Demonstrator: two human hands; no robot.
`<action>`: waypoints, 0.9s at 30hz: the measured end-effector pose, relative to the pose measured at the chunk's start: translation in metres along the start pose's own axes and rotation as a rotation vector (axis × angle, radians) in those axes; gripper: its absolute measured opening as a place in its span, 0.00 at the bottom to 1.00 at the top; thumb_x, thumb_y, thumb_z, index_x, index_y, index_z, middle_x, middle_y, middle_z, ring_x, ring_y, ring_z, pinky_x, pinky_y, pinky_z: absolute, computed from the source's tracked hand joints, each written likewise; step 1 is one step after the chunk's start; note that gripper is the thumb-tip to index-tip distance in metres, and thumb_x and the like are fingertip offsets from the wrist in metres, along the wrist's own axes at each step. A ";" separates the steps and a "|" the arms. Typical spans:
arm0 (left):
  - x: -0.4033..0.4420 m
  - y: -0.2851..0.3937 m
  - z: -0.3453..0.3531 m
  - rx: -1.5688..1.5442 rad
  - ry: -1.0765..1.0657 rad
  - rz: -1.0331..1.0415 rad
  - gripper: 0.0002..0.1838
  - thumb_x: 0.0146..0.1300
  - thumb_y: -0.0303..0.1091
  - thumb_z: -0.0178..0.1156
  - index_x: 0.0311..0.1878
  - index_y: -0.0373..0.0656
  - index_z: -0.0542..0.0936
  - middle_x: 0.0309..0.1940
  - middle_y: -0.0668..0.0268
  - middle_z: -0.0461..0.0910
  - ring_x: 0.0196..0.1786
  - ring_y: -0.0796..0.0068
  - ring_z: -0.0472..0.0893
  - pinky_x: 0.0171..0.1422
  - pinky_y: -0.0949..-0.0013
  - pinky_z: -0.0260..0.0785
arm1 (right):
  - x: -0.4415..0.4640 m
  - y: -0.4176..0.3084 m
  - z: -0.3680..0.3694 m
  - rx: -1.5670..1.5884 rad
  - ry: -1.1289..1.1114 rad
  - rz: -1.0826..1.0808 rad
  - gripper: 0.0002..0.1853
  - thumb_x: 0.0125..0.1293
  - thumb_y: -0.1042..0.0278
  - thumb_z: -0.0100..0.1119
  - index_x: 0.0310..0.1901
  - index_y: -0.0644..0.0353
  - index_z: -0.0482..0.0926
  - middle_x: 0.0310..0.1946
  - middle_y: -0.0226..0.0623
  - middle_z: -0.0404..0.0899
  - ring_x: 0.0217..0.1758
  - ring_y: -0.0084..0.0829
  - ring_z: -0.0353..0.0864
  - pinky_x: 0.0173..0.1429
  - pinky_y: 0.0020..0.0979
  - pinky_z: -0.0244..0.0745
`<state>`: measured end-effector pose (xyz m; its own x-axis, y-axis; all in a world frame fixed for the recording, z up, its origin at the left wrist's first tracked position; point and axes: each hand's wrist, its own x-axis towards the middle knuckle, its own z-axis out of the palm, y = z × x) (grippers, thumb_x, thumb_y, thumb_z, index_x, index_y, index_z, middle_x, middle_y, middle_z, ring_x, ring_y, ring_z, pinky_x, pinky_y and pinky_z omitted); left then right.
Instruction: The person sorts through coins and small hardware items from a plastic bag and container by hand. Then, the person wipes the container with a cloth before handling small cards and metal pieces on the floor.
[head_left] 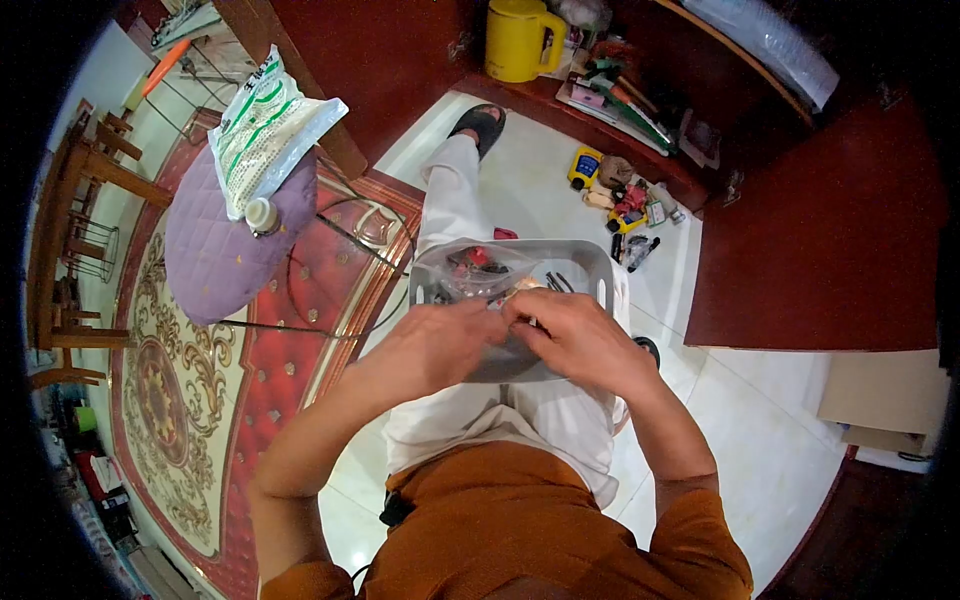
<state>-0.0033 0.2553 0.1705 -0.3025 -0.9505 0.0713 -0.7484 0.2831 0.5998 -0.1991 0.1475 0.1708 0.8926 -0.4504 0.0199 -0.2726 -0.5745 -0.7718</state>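
Observation:
A grey plastic basket (598, 262) rests on the person's lap. Over its left part lies a clear plastic bag (450, 275) with small red and dark items showing through. My left hand (450, 340) has its fingers bent together at the bag's near edge. Close beside it, my right hand (575, 335) is closed, thumb and fingers meeting over the basket. Both hands meet near the bag's opening; what lies between the fingertips is too small to make out. A few thin dark items (560, 282) lie in the basket's back right part.
Small bottles and packets (628, 200) lie on the tiled floor ahead. Beyond them, an open cabinet holds a yellow kettle (515, 42). On the left, a purple padded stool (205, 250) carries a white-green bag (262, 135) and a small white-capped bottle (261, 216).

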 end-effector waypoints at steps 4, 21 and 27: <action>-0.019 -0.004 -0.015 -0.163 0.069 -0.215 0.11 0.56 0.23 0.59 0.43 0.44 0.80 0.41 0.61 0.80 0.40 0.52 0.81 0.43 0.58 0.75 | 0.007 0.006 0.010 -0.103 -0.071 -0.045 0.10 0.62 0.75 0.58 0.45 0.62 0.78 0.39 0.45 0.80 0.44 0.51 0.80 0.46 0.45 0.75; -0.043 -0.009 0.006 -0.218 0.461 -0.243 0.09 0.57 0.15 0.57 0.39 0.37 0.82 0.37 0.59 0.79 0.35 0.63 0.81 0.37 0.67 0.74 | 0.034 0.012 0.050 -0.389 -0.216 -0.321 0.11 0.55 0.78 0.56 0.41 0.67 0.76 0.34 0.51 0.81 0.36 0.52 0.84 0.37 0.46 0.78; -0.048 -0.010 0.012 -0.152 0.579 -0.258 0.10 0.56 0.15 0.58 0.39 0.37 0.82 0.36 0.59 0.79 0.36 0.64 0.81 0.37 0.67 0.73 | 0.030 0.006 0.042 -0.446 -0.211 -0.189 0.06 0.48 0.75 0.61 0.29 0.67 0.79 0.31 0.54 0.83 0.35 0.49 0.85 0.35 0.47 0.78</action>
<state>0.0118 0.2993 0.1517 0.2745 -0.9127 0.3028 -0.6499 0.0560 0.7580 -0.1592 0.1595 0.1406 0.9812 -0.1904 -0.0312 -0.1857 -0.8880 -0.4207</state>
